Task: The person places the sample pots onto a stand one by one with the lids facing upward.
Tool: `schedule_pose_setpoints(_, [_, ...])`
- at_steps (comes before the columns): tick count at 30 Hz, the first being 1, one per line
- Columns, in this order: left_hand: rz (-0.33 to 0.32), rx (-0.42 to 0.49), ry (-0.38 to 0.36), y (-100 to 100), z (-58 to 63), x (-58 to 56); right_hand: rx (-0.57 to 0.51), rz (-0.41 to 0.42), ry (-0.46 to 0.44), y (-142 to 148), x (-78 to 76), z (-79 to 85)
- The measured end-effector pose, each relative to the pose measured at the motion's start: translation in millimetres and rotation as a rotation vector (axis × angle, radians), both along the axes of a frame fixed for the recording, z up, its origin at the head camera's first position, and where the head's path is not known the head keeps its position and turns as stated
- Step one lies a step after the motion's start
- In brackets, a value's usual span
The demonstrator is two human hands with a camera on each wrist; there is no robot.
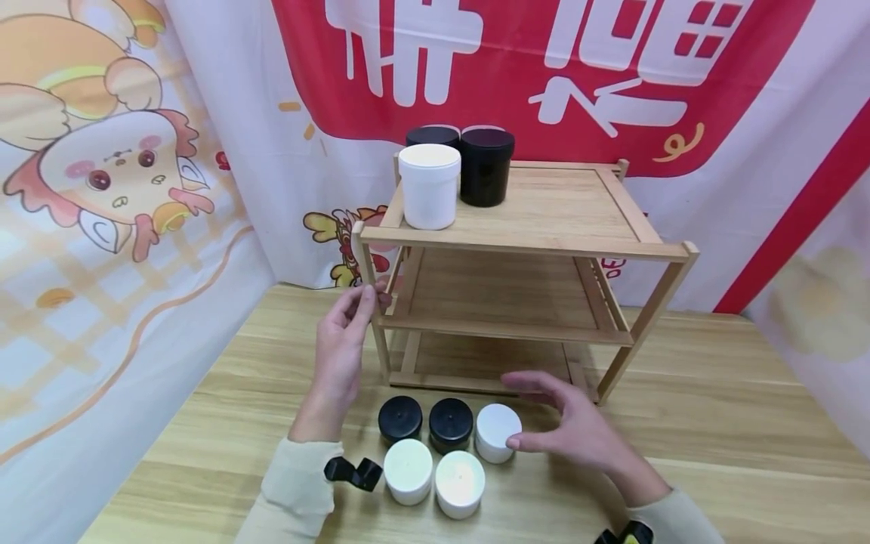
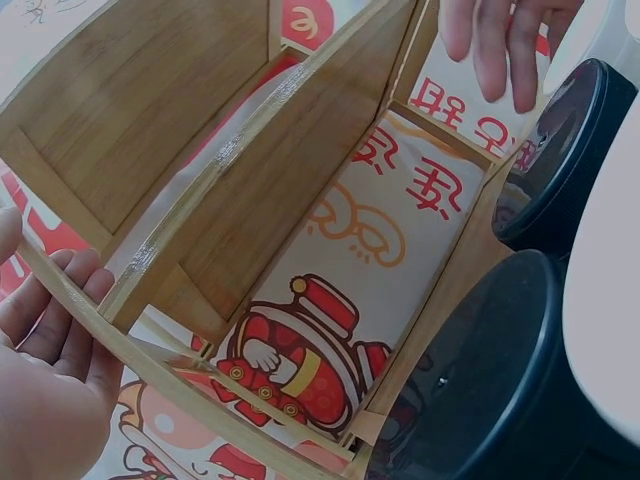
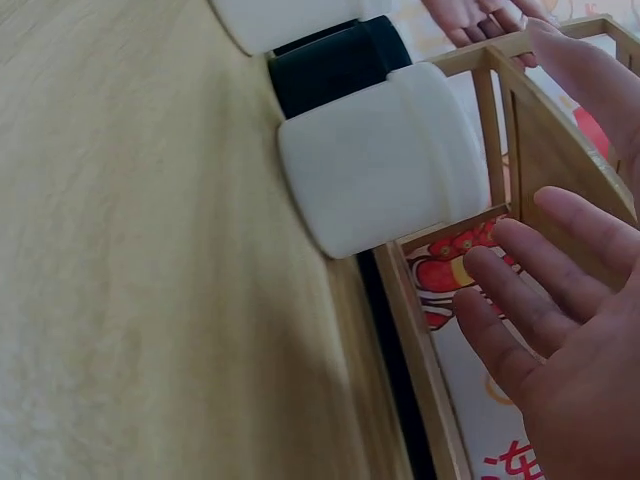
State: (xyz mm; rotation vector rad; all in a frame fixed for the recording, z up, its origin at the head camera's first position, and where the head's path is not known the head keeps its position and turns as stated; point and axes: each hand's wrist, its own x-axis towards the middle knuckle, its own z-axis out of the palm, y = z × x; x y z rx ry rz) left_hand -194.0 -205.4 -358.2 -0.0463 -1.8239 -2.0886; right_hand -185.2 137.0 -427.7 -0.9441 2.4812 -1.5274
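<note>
A three-tier wooden shelf rack (image 1: 499, 326) stands on the table. My left hand (image 1: 347, 332) holds its front left post, the fingers bent behind the wood in the left wrist view. My right hand (image 1: 574, 427) hovers at the right white jar (image 1: 498, 432), thumb and fingers spread wide. The thumb tip looks very close to the jar; whether it touches I cannot tell. Left of this jar sit two black jars, one at the middle (image 1: 451, 425) and one at the left (image 1: 400, 419). Two more white jars, left (image 1: 408, 472) and right (image 1: 460, 484), stand in front.
On the rack's top shelf, toward the left, stand a white jar (image 1: 430, 187) and two black jars, one at the right (image 1: 485, 166) and one behind (image 1: 433, 136). A printed cloth (image 1: 231, 60) hangs behind the wooden table (image 1: 714, 423) and along its left side.
</note>
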Motion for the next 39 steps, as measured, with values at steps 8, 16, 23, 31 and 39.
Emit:
schedule_pose_setpoints(8, [-0.001, 0.013, 0.008, 1.5, 0.0, -1.2, 0.019, 0.024, -0.041, -1.1, -2.2, -10.9])
schedule_pose_setpoints(16, [-0.001, 0.013, 0.013, 2.1, 0.6, -1.4, 0.042, 0.035, -0.061, -2.6, -1.4, -15.9])
schedule_pose_setpoints(23, [-0.002, 0.013, 0.004, 2.1, 1.4, -0.2, 0.081, 0.06, -0.073, -3.7, -0.4, -19.3])
schedule_pose_setpoints(31, [0.004, 0.012, 0.0, 2.1, 1.1, 0.1, 0.088, 0.086, -0.075, -4.4, -1.1, -22.4])
schedule_pose_setpoints(39, [0.001, 0.02, 0.007, 2.4, 0.9, 0.4, 0.107, 0.068, -0.072, -5.3, -1.6, -24.2])
